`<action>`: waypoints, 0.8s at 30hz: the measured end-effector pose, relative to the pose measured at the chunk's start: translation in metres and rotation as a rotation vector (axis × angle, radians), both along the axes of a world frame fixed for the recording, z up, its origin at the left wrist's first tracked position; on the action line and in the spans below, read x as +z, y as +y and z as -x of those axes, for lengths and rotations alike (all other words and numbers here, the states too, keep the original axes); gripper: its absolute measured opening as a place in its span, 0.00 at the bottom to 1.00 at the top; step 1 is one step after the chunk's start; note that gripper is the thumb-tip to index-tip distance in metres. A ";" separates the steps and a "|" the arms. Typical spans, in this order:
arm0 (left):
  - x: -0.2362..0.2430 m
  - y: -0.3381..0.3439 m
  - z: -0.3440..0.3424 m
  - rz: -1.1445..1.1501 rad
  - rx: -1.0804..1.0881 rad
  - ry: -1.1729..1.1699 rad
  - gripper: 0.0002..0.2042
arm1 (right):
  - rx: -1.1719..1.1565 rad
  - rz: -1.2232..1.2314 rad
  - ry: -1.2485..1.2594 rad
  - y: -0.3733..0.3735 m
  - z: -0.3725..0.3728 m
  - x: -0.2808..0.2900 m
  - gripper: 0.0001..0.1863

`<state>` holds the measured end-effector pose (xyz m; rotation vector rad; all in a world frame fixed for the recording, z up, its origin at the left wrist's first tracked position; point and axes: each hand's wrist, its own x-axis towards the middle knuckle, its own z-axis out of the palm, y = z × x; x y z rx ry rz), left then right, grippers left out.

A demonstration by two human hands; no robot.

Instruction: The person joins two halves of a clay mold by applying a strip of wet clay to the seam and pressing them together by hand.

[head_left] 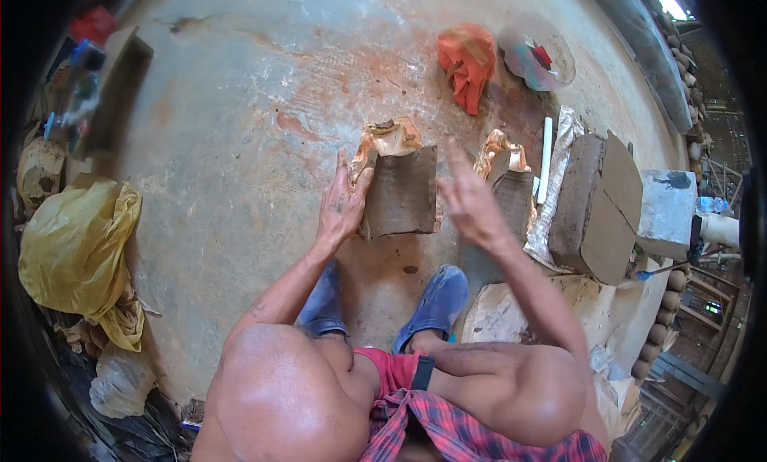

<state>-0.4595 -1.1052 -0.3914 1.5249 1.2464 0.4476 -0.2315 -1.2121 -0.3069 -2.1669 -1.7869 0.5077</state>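
Observation:
A grey-brown clay slab (pixel 402 192) lies on the floor between my hands, with a ragged cream-and-orange mold piece (pixel 393 136) at its far end. My left hand (pixel 342 205) rests along the slab's left side, fingers stretched out and thumb against its edge. Beside the right edge is my right hand (pixel 471 198), slightly blurred, its fingers extended and apart; whether it touches the slab I cannot tell. Farther right is a similar clay piece (pixel 511 192) with another mold piece (pixel 502 149). A large block of clay (pixel 595 202) sits on a crumpled pale sheet (pixel 555 214).
A white tube (pixel 545 160) lies left of the clay block. An orange cloth (pixel 466 59) and a clear bowl (pixel 539 59) are beyond. A pale block (pixel 666 210) is at right. On the left are a yellow plastic bag (pixel 76 250) and a board (pixel 116 91).

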 end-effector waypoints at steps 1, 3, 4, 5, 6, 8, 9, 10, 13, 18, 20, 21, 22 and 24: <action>-0.003 -0.001 0.006 0.004 0.003 0.007 0.46 | 0.049 -0.023 -0.064 0.002 -0.007 0.028 0.38; -0.005 -0.001 0.005 -0.178 -0.105 0.096 0.47 | 0.098 -0.001 -0.161 0.009 -0.023 0.105 0.35; -0.004 0.002 0.010 -0.179 -0.105 0.111 0.47 | 0.100 0.038 -0.158 0.014 -0.022 0.131 0.34; -0.003 0.004 0.008 -0.114 -0.095 0.103 0.47 | 0.091 0.048 -0.156 0.017 -0.020 0.150 0.34; -0.001 0.006 0.013 -0.056 -0.081 0.110 0.47 | 0.190 0.011 -0.173 0.021 -0.017 0.161 0.33; 0.001 0.006 0.006 -0.025 -0.093 0.053 0.46 | 0.273 0.000 -0.229 0.027 -0.014 0.166 0.32; 0.002 0.007 0.005 -0.005 -0.089 0.016 0.45 | 0.298 -0.108 -0.159 0.036 -0.006 0.154 0.31; 0.004 0.005 0.002 0.007 -0.099 0.005 0.45 | 0.321 -0.211 -0.091 0.044 0.002 0.139 0.31; 0.001 0.007 0.006 -0.015 -0.003 -0.076 0.40 | 0.206 -0.552 0.208 0.073 0.037 0.063 0.33; -0.027 0.007 -0.005 0.123 0.022 -0.380 0.32 | -0.200 -0.911 0.471 0.093 0.096 -0.096 0.40; -0.034 0.008 -0.001 0.105 0.022 -0.375 0.30 | -0.250 -0.892 0.488 0.098 0.108 -0.113 0.40; -0.037 0.009 0.003 0.170 0.049 -0.415 0.29 | -0.293 -0.873 0.488 0.099 0.113 -0.120 0.40; -0.038 0.008 0.005 0.238 0.088 -0.454 0.28 | -0.293 -0.861 0.502 0.101 0.116 -0.119 0.40; -0.030 0.007 0.005 0.230 0.083 -0.412 0.27 | -0.377 -1.002 0.943 0.104 0.117 -0.107 0.46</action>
